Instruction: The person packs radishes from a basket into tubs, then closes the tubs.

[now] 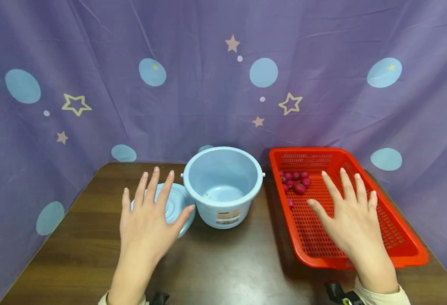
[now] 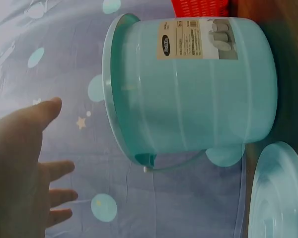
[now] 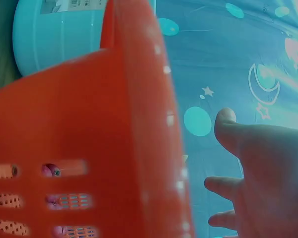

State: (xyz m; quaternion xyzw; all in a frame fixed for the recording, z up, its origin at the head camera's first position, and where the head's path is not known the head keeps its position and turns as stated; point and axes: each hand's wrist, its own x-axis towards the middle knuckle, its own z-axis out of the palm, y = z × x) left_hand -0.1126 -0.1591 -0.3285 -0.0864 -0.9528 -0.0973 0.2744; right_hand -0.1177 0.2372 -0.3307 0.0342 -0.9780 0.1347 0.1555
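A dark wood-grain table (image 1: 231, 262) is reaching back to a purple curtain (image 1: 193, 63), which is filling the whole background with its soft creases, blue discs (image 1: 263, 72) and small stars (image 1: 233, 43). A pale patch of light is glinting on the tabletop near its front. Toward the back, a light blue bucket (image 1: 204, 214) is standing upright, with a printed label (image 1: 228, 216) facing forward and its thin handle (image 2: 181, 163) hanging down at the side. Its round lid (image 1: 179, 198) is lying on the wood just beside it, to the left. On the right, a red basket (image 1: 320, 262) is resting on the table, its slotted floor holding a cluster of small crimson fruits (image 1: 299, 189) (radishes or berries, I cannot tell which) along the left wall.

The left hand (image 1: 143, 228) is hovering before the lid, fingers spread wide and gripping nothing. The right hand (image 1: 354, 226) is hanging over the basket's near right part, likewise splayed and holding nothing. Light sleeves (image 1: 383, 296) are showing at both wrists.
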